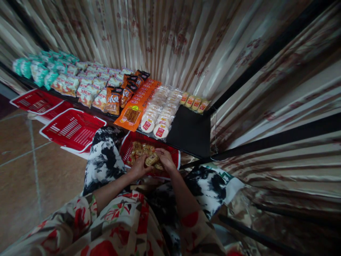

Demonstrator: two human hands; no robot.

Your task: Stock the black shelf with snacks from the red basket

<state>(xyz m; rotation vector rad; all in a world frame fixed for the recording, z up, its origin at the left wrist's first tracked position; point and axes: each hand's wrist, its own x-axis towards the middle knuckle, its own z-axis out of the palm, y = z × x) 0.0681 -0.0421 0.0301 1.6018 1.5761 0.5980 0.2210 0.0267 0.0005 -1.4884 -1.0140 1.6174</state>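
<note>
1. The left hand (pixel 139 168) is partly closed, its fingers and thumb around the near-left side of a small golden packet (pixel 151 159).
2. The right hand (pixel 165 160) is half curled, palm turned inward, with its fingertips at the far-right edge of the same packet; whether it grips the packet or only steadies it, I cannot tell.
3. That packet sits between the two hands, above the red basket (pixel 175 153) at the person's knees, just below the front edge of the black shelf (pixel 190 132).
4. More golden packets (pixel 137 147) lie in this basket, mostly beyond the left hand; the hands and forearms hide part of the basket, so their number is unclear.
5. On the shelf, from the right, stand small yellow packets (pixel 196 102), clear-wrapped round white crackers (pixel 161 131), a large orange pouch (pixel 133 106), orange-and-black packets (pixel 113 99), white packets (pixel 66 85) and teal packets (pixel 39 73).
6. The rear rows at the shelf's left end overlap and blur together, and the small print on the packs is too soft to read.
7. Two more red baskets (pixel 73 128) are at the left, the farther one partly covered by the nearer.
8. A white bag with green print (pixel 232 183) shows partly beside the right knee; the dim lower right corner is hard to make out.
</note>
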